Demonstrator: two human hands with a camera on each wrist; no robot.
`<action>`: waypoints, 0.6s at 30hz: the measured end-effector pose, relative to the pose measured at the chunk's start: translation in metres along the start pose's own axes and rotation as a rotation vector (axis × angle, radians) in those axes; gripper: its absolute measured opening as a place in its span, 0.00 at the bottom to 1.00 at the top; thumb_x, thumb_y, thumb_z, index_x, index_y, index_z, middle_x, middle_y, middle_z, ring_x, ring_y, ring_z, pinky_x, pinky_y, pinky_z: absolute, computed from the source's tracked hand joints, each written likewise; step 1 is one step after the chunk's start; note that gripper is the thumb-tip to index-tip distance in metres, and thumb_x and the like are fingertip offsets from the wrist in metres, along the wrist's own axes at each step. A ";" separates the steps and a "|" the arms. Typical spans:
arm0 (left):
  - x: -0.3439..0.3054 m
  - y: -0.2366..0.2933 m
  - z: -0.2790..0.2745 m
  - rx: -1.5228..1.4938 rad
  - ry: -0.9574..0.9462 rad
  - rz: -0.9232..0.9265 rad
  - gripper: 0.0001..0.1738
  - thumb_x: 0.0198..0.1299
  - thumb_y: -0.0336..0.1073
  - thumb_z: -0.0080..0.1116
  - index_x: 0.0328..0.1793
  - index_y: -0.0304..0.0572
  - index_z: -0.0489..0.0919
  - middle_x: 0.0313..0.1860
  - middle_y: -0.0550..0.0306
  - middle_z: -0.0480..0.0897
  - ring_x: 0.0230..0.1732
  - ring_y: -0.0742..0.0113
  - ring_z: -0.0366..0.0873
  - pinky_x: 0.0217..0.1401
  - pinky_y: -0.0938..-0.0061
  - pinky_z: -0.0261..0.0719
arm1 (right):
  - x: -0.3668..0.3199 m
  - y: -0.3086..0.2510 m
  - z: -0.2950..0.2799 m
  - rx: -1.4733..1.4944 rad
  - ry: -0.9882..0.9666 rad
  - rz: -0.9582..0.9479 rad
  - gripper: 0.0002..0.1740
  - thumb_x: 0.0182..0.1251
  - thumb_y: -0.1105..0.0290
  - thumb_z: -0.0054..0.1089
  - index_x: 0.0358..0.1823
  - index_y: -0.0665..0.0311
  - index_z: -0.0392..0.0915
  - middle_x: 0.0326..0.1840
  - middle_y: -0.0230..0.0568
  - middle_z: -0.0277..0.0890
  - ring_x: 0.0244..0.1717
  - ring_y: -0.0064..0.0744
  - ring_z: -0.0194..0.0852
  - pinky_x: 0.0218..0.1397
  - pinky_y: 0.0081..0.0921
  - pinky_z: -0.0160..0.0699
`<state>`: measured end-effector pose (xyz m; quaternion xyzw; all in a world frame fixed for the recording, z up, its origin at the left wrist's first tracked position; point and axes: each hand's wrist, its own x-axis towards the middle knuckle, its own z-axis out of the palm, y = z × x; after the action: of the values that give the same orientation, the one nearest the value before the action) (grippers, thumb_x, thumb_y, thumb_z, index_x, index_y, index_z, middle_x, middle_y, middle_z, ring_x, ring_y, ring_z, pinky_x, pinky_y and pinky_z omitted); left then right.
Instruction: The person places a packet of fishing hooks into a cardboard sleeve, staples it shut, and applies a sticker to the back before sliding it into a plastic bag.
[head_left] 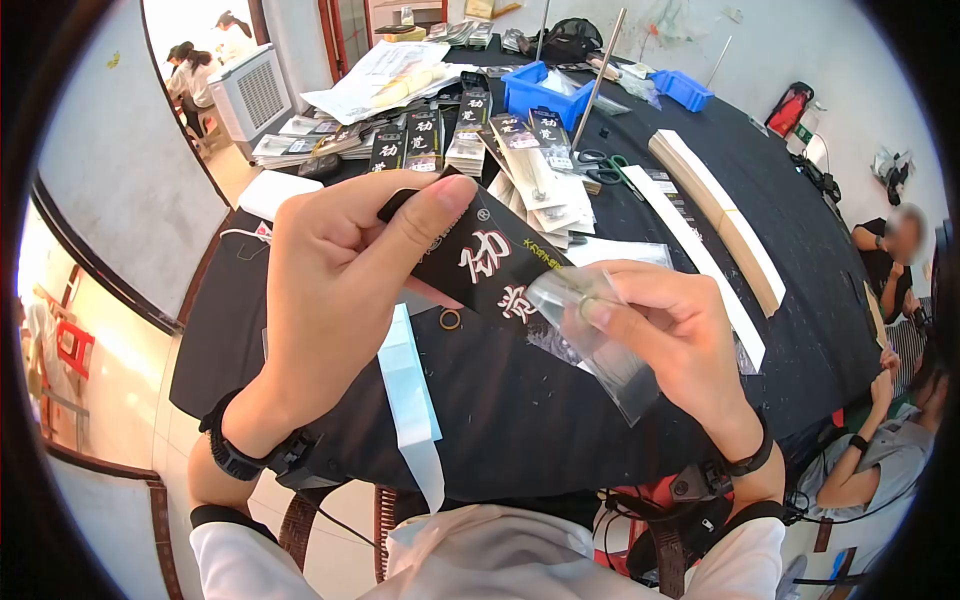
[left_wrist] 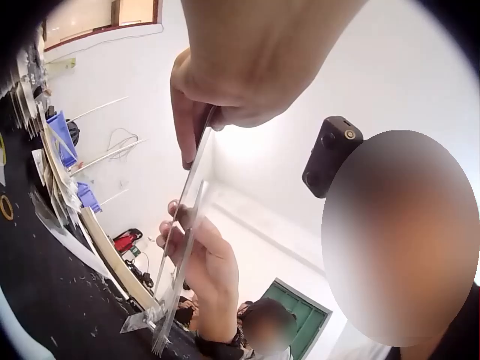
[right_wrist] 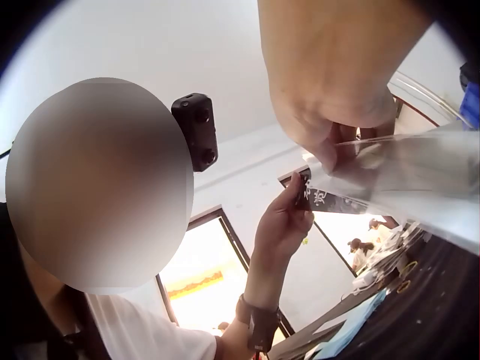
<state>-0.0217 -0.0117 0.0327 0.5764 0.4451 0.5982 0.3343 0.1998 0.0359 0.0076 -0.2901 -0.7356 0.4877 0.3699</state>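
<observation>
My left hand (head_left: 345,270) pinches the upper end of a black card (head_left: 490,255) with white and yellow characters, its thumb lying on the printed face. At the card's lower end, a clear plastic sleeve (head_left: 622,378) overlaps it, pinched between the thumb and fingers of my right hand (head_left: 675,325). Both are held up over the black-covered table. Seen in the right wrist view, the clear sleeve (right_wrist: 427,180) spreads out beside the right hand (right_wrist: 330,105). From the left wrist, card and sleeve appear nearly edge-on between the two hands.
Stacks of similar black cards (head_left: 425,135) stand behind the hands, near a blue bin (head_left: 540,92) and scissors (head_left: 605,168). Long white card strips (head_left: 715,215) lie at the right. A pale blue strip (head_left: 408,385) hangs over the front edge. Upright rods (head_left: 600,75) rise at the back.
</observation>
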 end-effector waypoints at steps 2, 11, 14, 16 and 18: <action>0.001 -0.002 0.001 -0.013 0.033 -0.002 0.15 0.64 0.36 0.56 0.47 0.27 0.80 0.29 0.58 0.83 0.26 0.81 0.78 0.24 0.84 0.81 | 0.001 -0.003 -0.004 0.005 -0.010 0.022 0.08 0.62 0.75 0.59 0.39 0.73 0.81 0.44 0.46 0.80 0.38 0.20 0.74 0.42 0.18 0.71; 0.002 -0.003 -0.007 -0.038 -0.126 -0.084 0.16 0.66 0.35 0.53 0.51 0.27 0.78 0.36 0.53 0.83 0.32 0.74 0.81 0.29 0.80 0.85 | 0.004 -0.001 -0.005 0.028 -0.007 0.078 0.09 0.62 0.74 0.60 0.40 0.73 0.81 0.44 0.43 0.80 0.34 0.20 0.75 0.40 0.17 0.73; 0.008 0.002 -0.009 -0.008 -0.169 -0.171 0.18 0.66 0.37 0.52 0.53 0.27 0.77 0.35 0.53 0.83 0.33 0.74 0.82 0.31 0.80 0.86 | 0.007 -0.004 -0.009 0.012 -0.060 0.121 0.09 0.62 0.74 0.60 0.40 0.72 0.82 0.44 0.44 0.80 0.37 0.21 0.76 0.42 0.18 0.73; 0.010 -0.002 -0.010 -0.055 -0.170 -0.210 0.18 0.66 0.39 0.52 0.51 0.27 0.78 0.35 0.53 0.83 0.33 0.73 0.82 0.31 0.79 0.86 | 0.009 -0.004 -0.014 -0.008 -0.094 0.157 0.09 0.62 0.74 0.60 0.40 0.72 0.82 0.45 0.44 0.80 0.40 0.22 0.77 0.44 0.19 0.73; 0.012 -0.007 -0.013 -0.106 -0.174 -0.251 0.19 0.67 0.40 0.52 0.50 0.27 0.78 0.34 0.53 0.83 0.32 0.73 0.82 0.32 0.78 0.86 | 0.009 -0.002 -0.018 0.086 -0.174 0.197 0.09 0.60 0.73 0.61 0.39 0.72 0.82 0.50 0.48 0.79 0.48 0.27 0.76 0.50 0.20 0.71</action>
<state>-0.0365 -0.0001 0.0317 0.5476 0.4506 0.5223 0.4737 0.2096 0.0513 0.0164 -0.3013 -0.7112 0.5761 0.2674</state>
